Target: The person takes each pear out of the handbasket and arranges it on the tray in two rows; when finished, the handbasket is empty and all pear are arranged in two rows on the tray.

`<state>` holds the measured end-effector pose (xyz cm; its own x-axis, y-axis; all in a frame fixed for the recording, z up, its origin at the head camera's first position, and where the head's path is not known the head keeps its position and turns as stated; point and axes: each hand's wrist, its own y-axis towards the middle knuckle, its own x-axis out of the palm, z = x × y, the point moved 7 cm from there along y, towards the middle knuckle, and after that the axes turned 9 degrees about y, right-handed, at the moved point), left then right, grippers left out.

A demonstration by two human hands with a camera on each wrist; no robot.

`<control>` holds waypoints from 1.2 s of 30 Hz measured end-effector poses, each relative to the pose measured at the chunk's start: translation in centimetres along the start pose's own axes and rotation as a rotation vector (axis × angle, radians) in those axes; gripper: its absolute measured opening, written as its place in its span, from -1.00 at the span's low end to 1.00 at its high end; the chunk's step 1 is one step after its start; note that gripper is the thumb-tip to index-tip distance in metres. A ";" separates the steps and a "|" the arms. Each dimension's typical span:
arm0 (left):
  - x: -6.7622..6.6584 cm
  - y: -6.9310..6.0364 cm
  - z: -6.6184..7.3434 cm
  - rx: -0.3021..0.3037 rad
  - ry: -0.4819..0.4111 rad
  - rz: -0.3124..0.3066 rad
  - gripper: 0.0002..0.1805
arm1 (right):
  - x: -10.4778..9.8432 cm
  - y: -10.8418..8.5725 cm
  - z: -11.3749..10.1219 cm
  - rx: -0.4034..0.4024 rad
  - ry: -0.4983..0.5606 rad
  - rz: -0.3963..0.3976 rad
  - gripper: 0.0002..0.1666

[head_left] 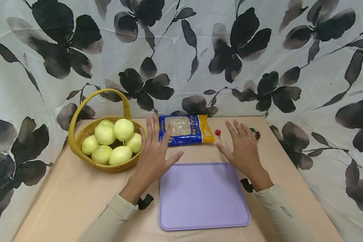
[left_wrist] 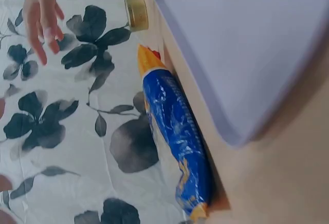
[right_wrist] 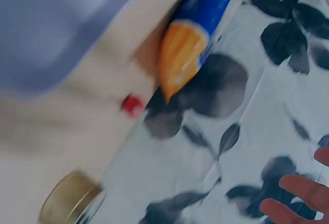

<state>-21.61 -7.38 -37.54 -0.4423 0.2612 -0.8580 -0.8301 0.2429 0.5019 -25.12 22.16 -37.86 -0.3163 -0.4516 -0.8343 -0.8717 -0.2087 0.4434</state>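
Both hands are raised over the table with fingers spread, holding nothing. My left hand (head_left: 154, 153) is between the basket (head_left: 112, 169) of pale green fruit (head_left: 105, 134) and the blue and yellow package (head_left: 184, 130), overlapping both in the head view. My right hand (head_left: 244, 151) is beside a red lollipop (head_left: 218, 132) and partly covers a small round jar (head_left: 256, 134). Below and between the hands lies a purple tray (head_left: 204, 198). The left wrist view shows the package (left_wrist: 177, 131) and the right hand (left_wrist: 43, 16); the right wrist view shows the lollipop (right_wrist: 132, 106) and right fingertips (right_wrist: 300, 198).
The peach-coloured table (head_left: 109, 201) ends at the back against a white cloth (head_left: 193, 90) with dark flowers, which also hangs at both sides. The basket's tall yellow handle (head_left: 75, 117) rises at the left. In the right wrist view the jar's gold side (right_wrist: 69, 198) shows.
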 end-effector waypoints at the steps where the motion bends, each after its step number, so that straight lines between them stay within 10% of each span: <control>1: -0.5 -0.4 -0.3 -0.016 -0.015 0.034 0.16 | 0.1 0.2 -0.7 -0.025 0.014 0.019 0.11; 13: -4.3 -4.7 -4.2 -0.195 -0.138 0.404 0.07 | 2.5 2.8 -8.1 -0.239 0.154 0.090 0.00; 25: -5.8 -9.3 -8.9 -0.366 -0.127 0.636 0.07 | 5.2 4.6 -12.9 -0.337 0.236 0.053 -0.01; 36: -3.8 -12.6 -12.3 -0.576 -0.234 0.630 0.12 | 6.8 5.9 -16.5 -0.438 0.320 0.068 -0.03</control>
<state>-13.67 -22.94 -41.92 -0.8467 0.3874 -0.3648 -0.5256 -0.5022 0.6867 -26.21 3.55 -35.47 -0.1774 -0.7035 -0.6882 -0.5943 -0.4808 0.6447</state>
